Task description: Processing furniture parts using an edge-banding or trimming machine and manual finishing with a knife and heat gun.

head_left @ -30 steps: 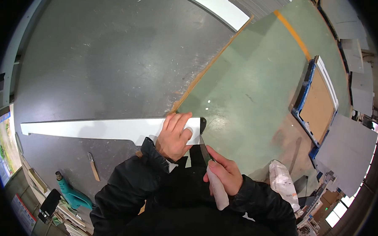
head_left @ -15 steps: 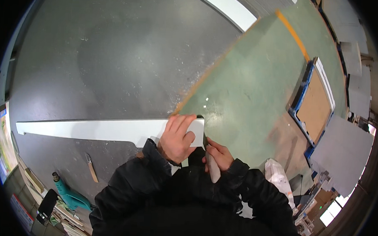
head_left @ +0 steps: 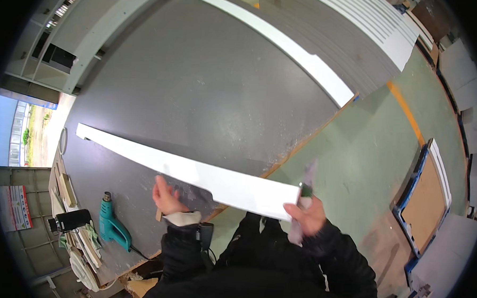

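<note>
A long white tapered board (head_left: 237,183) lies slantwise over the dark grey tabletop (head_left: 198,94), its wide end jutting past the table edge. My right hand (head_left: 309,216) is closed at that end, its thumb over the white face. A pale, motion-blurred thing (head_left: 296,234) sticks out above and below the same hand; its kind is unclear. Beside the board's near edge, my left hand (head_left: 168,198) is apart from it, fingers stretched out and holding nothing. A wooden handle (head_left: 159,215) shows partly behind the left hand.
A teal heat gun (head_left: 111,224) lies at the table's near left, by a black object (head_left: 71,220) and wood offcuts. Another white board (head_left: 286,42) runs along the far side, before a stack of panels (head_left: 355,37). A blue-edged framed panel (head_left: 422,197) stands right.
My left hand has let go of the board and moved left. The board's wide end has shifted right and nearer; my right hand has moved right onto it. The view has turned.
</note>
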The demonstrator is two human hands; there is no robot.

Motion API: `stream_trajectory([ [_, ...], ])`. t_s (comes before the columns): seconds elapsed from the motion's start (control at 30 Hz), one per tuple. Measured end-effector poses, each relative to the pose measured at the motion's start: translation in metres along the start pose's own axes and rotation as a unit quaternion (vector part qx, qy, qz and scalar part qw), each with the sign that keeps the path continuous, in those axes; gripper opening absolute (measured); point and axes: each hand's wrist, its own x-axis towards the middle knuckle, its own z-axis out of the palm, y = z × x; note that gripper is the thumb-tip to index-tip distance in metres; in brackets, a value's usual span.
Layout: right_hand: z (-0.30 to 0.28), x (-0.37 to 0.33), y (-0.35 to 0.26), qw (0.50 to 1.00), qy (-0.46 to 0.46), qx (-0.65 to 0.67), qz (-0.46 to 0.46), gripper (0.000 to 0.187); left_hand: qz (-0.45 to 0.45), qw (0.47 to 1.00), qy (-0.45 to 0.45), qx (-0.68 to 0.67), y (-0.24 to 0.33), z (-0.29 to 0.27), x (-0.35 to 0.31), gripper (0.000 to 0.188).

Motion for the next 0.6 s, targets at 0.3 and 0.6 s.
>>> stream_trajectory([
  [0.3, -0.091, -0.055, 0.002, 0.997, 0.067, 0.008, -0.025, 0.028, -0.123, 0.78, -0.422, -0.445, 0.086, 0.036, -0.04, 0.068],
  [0.6, -0.072, -0.034, 0.021, 0.961, 0.214, 0.063, -0.167, 0.033, 0.299, 0.695, -0.646, -0.098, 0.249, 0.134, -0.113, 0.062],
])
